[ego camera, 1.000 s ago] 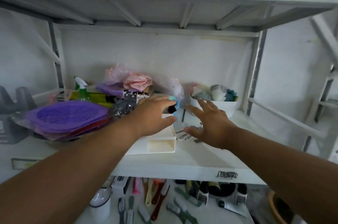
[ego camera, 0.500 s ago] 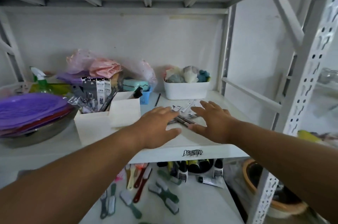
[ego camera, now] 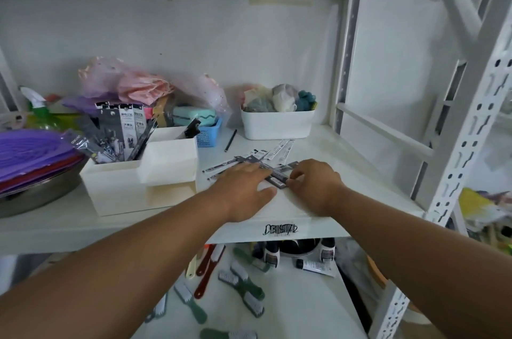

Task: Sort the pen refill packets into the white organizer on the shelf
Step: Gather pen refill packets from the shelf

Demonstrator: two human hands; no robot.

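Pen refill packets (ego camera: 273,157), long narrow sachets in grey-black and white print: a loose, overlapping scatter lies flat on the white metal shelf (ego camera: 346,172), just right of the organizer and in front of a white plastic tub (ego camera: 277,125) of bundled cloth.

Progress, judged from the layout: partly done. Several grey and white packets (ego camera: 122,128) stand upright in the rear left compartment of the white stepped plastic organizer (ego camera: 138,183); one dark packet (ego camera: 192,128) leans in the raised middle compartment. The scatter on the shelf remains to be sorted, roughly a dozen, though the exact count cannot be told.

Left hand (ego camera: 243,189): lies palm down with straight fingers, covering the near left part of the scatter; no grip taken.

Right hand (ego camera: 315,183): fingers curled, grip closed in a pinch on the near end of one dark grey packet (ego camera: 277,178), which lies between the two hands and rests on the shelf.

Appearance: thin, flat, glossy, with printed labels too small to read.

Surroundings: small blue mesh basket (ego camera: 209,136) behind the organizer, a loose black pen (ego camera: 230,140) beside it, pink plastic bags (ego camera: 133,83) at the rear, purple ribbed mats (ego camera: 30,150) on a steel bowl at far left. Brushes (ego camera: 243,283) lie on the lower shelf.
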